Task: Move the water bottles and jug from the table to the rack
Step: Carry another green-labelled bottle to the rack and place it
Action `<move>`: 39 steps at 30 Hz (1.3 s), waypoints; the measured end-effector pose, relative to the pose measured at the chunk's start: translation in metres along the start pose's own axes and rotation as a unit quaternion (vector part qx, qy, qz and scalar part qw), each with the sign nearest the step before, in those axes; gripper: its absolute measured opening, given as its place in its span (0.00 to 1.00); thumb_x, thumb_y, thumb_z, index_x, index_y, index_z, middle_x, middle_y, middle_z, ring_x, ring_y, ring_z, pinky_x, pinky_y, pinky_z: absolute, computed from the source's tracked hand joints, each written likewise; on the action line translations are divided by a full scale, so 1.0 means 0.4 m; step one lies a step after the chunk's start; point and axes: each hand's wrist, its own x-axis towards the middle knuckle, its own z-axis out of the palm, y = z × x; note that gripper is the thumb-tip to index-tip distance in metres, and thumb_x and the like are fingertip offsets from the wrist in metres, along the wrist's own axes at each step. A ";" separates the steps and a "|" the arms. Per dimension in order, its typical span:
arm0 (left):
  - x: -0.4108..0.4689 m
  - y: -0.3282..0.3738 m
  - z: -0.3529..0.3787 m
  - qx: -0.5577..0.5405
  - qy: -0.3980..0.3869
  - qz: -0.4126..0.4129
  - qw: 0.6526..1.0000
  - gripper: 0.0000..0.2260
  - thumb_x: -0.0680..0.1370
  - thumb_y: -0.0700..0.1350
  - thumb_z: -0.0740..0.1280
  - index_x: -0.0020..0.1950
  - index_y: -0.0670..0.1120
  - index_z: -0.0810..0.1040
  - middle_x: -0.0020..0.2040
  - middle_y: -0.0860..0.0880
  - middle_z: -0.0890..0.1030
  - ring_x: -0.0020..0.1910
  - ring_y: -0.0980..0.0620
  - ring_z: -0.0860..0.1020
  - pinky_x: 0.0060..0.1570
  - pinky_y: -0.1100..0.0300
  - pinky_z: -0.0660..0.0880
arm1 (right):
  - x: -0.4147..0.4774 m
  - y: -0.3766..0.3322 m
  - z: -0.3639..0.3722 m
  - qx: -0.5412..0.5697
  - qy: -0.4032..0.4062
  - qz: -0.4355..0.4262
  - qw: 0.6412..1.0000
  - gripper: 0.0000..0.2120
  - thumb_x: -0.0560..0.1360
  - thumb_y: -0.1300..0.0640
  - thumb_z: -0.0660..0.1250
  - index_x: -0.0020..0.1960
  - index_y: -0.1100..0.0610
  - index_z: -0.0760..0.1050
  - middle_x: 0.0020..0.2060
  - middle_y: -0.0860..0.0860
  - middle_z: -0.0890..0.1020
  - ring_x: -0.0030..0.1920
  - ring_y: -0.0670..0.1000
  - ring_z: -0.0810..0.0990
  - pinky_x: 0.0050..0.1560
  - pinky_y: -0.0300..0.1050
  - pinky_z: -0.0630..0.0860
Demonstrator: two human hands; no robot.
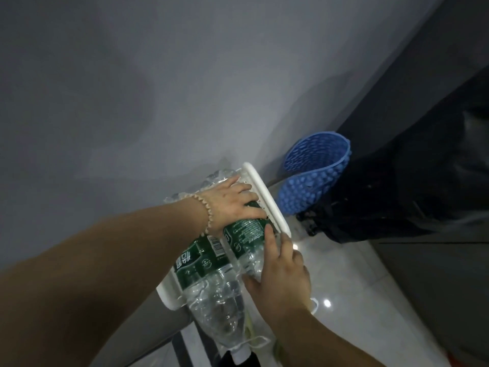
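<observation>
Two clear water bottles with green labels lie side by side on top of the white rack (pixel 265 197), bases toward the grey wall (pixel 132 102), necks toward the camera. Left bottle (pixel 197 263): on its side, touching its neighbour along the label; neck end overhangs the rack's near edge, above the floor. Right bottle (pixel 247 233): also on its side, just inside the rack's long right rim, held by both hands. Left hand (pixel 229 202): palm down on the base half of the right bottle, fingers spread and bent over its curve, tips reaching the rim, thumb across the top of the label. Beaded bracelet (pixel 207 211) at that wrist. Right hand (pixel 283 276): grips the neck half of the same bottle, thumb lying up along the label, fingers curled round the clear part from the left. Cannot tell whether the bottles hold water; the plastic looks crinkled at the bases. Just right of the rack, near the wall: blue mesh basket (pixel 315 176), upright, with a black bag (pixel 397 197) against its right side. Glossy pale floor (pixel 344 274) below, with light spots reflected in it.
</observation>
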 end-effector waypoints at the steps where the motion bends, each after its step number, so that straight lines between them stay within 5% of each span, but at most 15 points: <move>1: 0.001 -0.002 0.006 -0.004 -0.001 -0.001 1.000 0.47 0.65 0.51 0.77 0.74 0.59 0.51 0.74 0.46 0.58 0.74 0.43 0.53 0.73 0.42 0.45 | 0.001 -0.001 0.005 -0.003 -0.001 -0.004 1.000 0.50 0.72 0.33 0.61 0.73 0.49 0.27 0.75 0.56 0.50 0.70 0.57 0.60 0.66 0.52 0.67; 8: -0.012 0.003 0.010 -0.025 0.000 -0.036 0.999 0.45 0.69 0.42 0.74 0.74 0.63 0.48 0.77 0.48 0.53 0.76 0.45 0.48 0.72 0.45 0.39 | 0.010 -0.009 0.027 -0.028 0.002 -0.014 1.000 0.49 0.73 0.31 0.57 0.71 0.49 0.23 0.75 0.57 0.48 0.71 0.58 0.59 0.64 0.51 0.68; 12: -0.037 0.069 0.016 -0.037 0.002 -0.139 0.990 0.47 0.71 0.36 0.70 0.74 0.63 0.42 0.78 0.47 0.45 0.76 0.43 0.42 0.71 0.39 0.39 | 0.004 -0.013 0.037 -0.031 0.000 -0.011 0.999 0.48 0.72 0.30 0.57 0.73 0.50 0.27 0.75 0.57 0.48 0.70 0.58 0.60 0.62 0.51 0.71; 16: -0.115 0.216 0.053 -0.184 0.057 -0.355 0.915 0.40 0.75 0.46 0.66 0.75 0.57 0.39 0.78 0.48 0.43 0.76 0.44 0.42 0.72 0.40 0.39 | -0.001 -0.017 0.041 -0.025 0.009 -0.010 1.000 0.46 0.72 0.29 0.54 0.74 0.49 0.30 0.75 0.57 0.48 0.70 0.58 0.61 0.60 0.51 0.73; 19: -0.162 0.304 0.082 -0.248 0.046 -0.428 0.868 0.35 0.78 0.59 0.58 0.76 0.54 0.39 0.78 0.48 0.42 0.76 0.46 0.41 0.72 0.41 0.41 | -0.008 -0.026 0.042 -0.022 0.010 -0.016 1.000 0.43 0.74 0.32 0.53 0.75 0.49 0.30 0.76 0.58 0.47 0.72 0.60 0.58 0.62 0.52 0.72; 29: -0.160 0.341 0.049 -0.295 -0.012 -0.430 0.853 0.37 0.79 0.57 0.58 0.76 0.49 0.36 0.77 0.46 0.36 0.74 0.44 0.35 0.72 0.38 0.40 | -0.022 -0.009 -0.004 -0.174 -0.045 -0.079 0.981 0.47 0.75 0.32 0.53 0.70 0.53 0.23 0.76 0.60 0.41 0.75 0.60 0.45 0.70 0.59 0.56; 39: -0.244 0.533 -0.079 -0.211 0.116 -0.479 0.844 0.39 0.77 0.56 0.61 0.75 0.52 0.35 0.77 0.46 0.37 0.75 0.45 0.37 0.73 0.41 0.40 | -0.185 0.069 -0.122 -0.123 0.097 -0.224 0.962 0.42 0.76 0.36 0.57 0.72 0.48 0.28 0.76 0.58 0.40 0.76 0.59 0.45 0.73 0.60 0.48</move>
